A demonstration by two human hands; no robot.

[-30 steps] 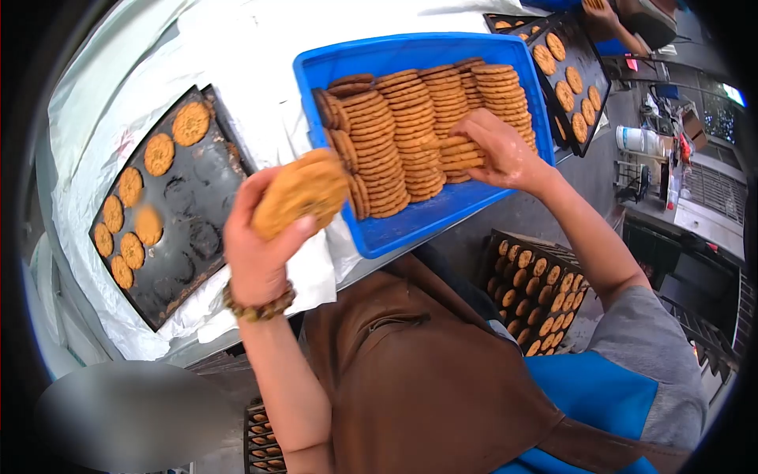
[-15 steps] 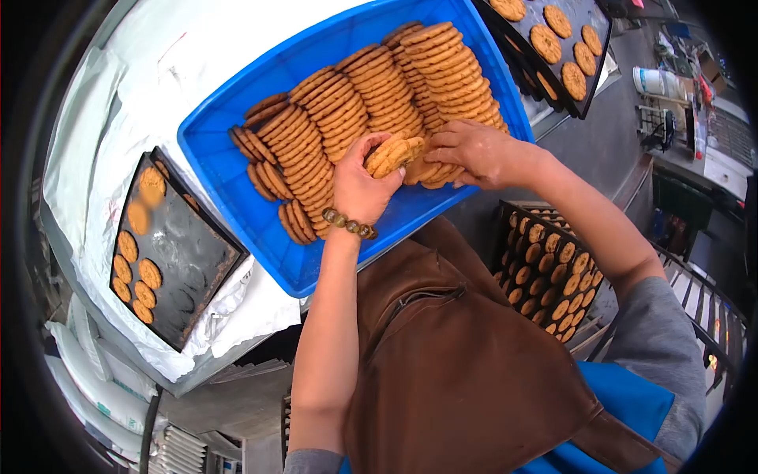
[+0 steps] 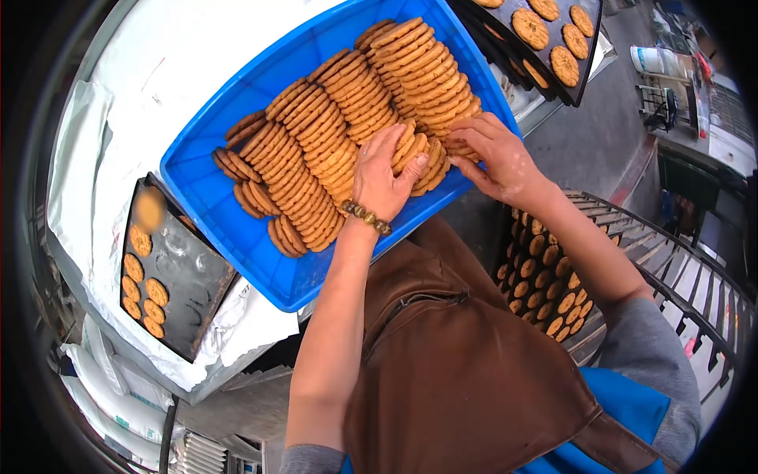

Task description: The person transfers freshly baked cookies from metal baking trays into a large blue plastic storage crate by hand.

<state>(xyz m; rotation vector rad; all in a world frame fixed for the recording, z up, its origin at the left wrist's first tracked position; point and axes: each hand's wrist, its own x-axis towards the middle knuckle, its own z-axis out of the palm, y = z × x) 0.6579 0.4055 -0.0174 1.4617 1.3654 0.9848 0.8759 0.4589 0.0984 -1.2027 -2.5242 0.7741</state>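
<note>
Inside a blue plastic crate (image 3: 260,272), round golden-brown cookies (image 3: 312,130) stand on edge in several tight rows. My left hand (image 3: 384,175), with a beaded bracelet (image 3: 366,217) at the wrist, curls around a small stack of cookies (image 3: 410,154) at the near end of a row; its thumb lies along their near side. On the right, my right hand (image 3: 501,162) has its fingers and thumb bent around the near-end cookies (image 3: 458,148) of the neighbouring row. Part of these cookies is hidden behind the fingers.
A dark baking tray (image 3: 185,276) with several cookies lies left of the crate on a white-covered table (image 3: 118,47). More trays (image 3: 564,51) with cookies are stacked at the upper right. Below right stands a metal rack (image 3: 655,253), beside cookie-filled trays (image 3: 545,268).
The cookies in my left hand have gone from lifted and tilted to standing against the row's end. My right hand has shifted slightly right. The whole view has moved a little.
</note>
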